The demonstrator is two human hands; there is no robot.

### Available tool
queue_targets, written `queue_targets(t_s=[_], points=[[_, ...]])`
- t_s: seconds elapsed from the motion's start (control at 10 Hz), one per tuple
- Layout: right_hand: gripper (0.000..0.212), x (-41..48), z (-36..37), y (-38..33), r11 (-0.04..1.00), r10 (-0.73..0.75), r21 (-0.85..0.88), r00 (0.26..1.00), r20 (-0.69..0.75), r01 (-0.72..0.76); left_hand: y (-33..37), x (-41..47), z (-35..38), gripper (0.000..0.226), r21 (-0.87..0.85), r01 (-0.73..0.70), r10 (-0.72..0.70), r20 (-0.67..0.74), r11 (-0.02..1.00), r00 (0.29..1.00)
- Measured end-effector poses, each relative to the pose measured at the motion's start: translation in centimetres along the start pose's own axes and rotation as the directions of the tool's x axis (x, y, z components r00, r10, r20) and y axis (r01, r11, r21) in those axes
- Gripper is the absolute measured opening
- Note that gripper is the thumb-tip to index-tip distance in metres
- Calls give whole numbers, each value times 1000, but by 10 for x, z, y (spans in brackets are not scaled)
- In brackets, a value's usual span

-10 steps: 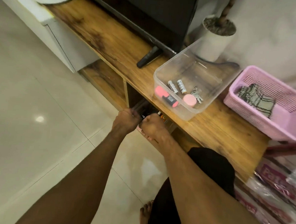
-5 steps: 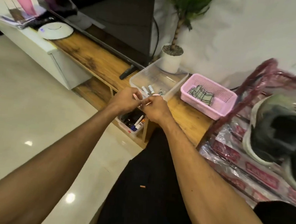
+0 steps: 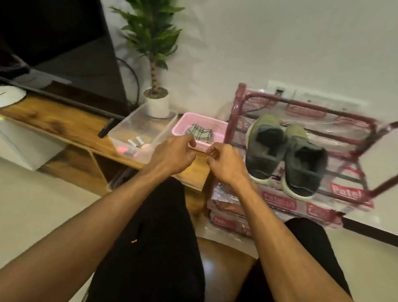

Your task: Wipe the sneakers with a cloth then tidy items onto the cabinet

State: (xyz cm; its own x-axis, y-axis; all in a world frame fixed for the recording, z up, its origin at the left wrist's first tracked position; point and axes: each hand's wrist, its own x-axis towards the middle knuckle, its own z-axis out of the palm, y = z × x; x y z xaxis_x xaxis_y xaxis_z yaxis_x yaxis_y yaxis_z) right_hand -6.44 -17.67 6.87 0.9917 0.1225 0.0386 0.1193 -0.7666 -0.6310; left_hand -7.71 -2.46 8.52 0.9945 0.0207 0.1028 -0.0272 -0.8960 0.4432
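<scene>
The sneakers [image 3: 287, 154] are dark grey-green with white soles; the rack [image 3: 308, 125] beneath them is dark red. The basket [image 3: 183, 126] is pink and holds a cloth [image 3: 198, 132] checked in white and dark lines. The cabinet [image 3: 61, 120] top is brown wood grain; the plant [image 3: 152, 29] is green in a white pot [image 3: 157, 105].

A home living room: television [image 3: 49, 22], potted plant [image 3: 151, 41], shoe rack [image 3: 311, 144].

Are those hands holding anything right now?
Cannot tell: left hand and right hand hover with fingers curled near the pink plastic basket; nothing clearly shows between them.
</scene>
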Motion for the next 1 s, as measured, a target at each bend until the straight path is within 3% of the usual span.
queue_targets(t_s=[0.3, 0.6, 0.9, 1.0], points=[[21, -37, -73, 32, 1000, -23, -14, 967, -254, 20, 76, -6, 20, 22, 19, -305, 306, -83, 952, 948], [17, -38, -106, 48, 977, -192, -183, 821, -538, 108, 113, 16, 21, 42, 146, -461, 482, -169, 875, 860], [37, -3, -129, 64, 949, -216, -316, 772, -598, 21, 126, 52, 18, 51, 305, -543, 612, -212, 782, 762], [44, 12, -131, 70, 944, -195, -331, 782, -592, -16, 133, 66, 20, 57, 295, -534, 600, -218, 792, 770]])
